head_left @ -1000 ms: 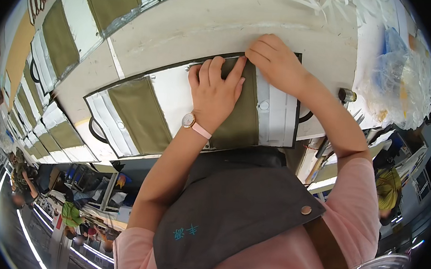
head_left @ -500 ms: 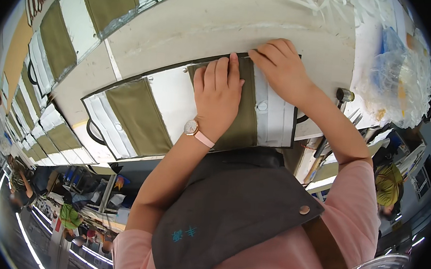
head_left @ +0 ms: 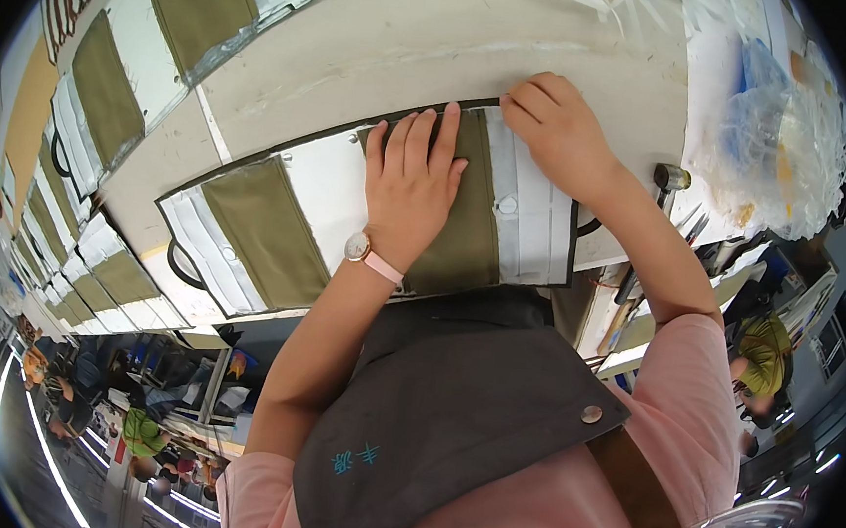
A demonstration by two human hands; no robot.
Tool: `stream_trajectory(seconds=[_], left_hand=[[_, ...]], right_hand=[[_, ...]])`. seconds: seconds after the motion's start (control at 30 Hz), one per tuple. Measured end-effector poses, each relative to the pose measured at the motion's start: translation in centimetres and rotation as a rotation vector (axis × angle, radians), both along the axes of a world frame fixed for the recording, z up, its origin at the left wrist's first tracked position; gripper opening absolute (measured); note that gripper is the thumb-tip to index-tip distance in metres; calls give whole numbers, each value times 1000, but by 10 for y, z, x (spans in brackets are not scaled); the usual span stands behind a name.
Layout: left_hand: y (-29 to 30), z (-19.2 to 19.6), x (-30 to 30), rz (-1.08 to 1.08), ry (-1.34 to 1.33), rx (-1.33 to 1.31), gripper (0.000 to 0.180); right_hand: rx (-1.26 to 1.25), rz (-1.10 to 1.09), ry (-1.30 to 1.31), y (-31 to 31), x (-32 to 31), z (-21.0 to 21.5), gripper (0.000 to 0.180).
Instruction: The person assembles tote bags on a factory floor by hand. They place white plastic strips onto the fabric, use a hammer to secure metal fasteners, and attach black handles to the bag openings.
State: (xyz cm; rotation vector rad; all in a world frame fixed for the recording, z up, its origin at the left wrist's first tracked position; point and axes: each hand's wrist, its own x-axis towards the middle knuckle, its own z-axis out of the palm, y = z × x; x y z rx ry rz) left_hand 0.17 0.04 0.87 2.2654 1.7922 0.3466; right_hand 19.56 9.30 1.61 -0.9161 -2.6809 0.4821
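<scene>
A long flat bag panel [head_left: 332, 157] of white and olive sections with dark edging lies across the table in front of me. Black loop handles [head_left: 185, 265] stick out at its ends. My left hand [head_left: 414, 180], wearing a watch [head_left: 357, 248] on a pink strap, rests flat on it with fingers spread, over the white part and the right olive strip [head_left: 481, 209]. At the far edge, right of that strip, my right hand [head_left: 555, 126] has its fingers curled in a pinch at the dark edging [head_left: 478, 103]. The fingertips are partly hidden.
More olive and white panels [head_left: 112, 80] lie at the far left and in a row along the table [head_left: 379, 45]. To the right are a hammer [head_left: 669, 178], other hand tools and crumpled clear plastic bags [head_left: 775, 141]. White strips [head_left: 608, 7] lie at the back.
My left hand has slid slightly left with its fingers spreading. My right hand has moved a little right along the far edge, its fingers curling tighter.
</scene>
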Motion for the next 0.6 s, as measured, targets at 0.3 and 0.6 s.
stream_trajectory(seconds=[0.3,0.6], left_hand=[[9,2,1,0,11,29,51],[9,1,16,-90,19,62,44]], right_hand=[[75,19,-51,-8,3,-3,17],[-116,-127,100,-5,6,-7,24]])
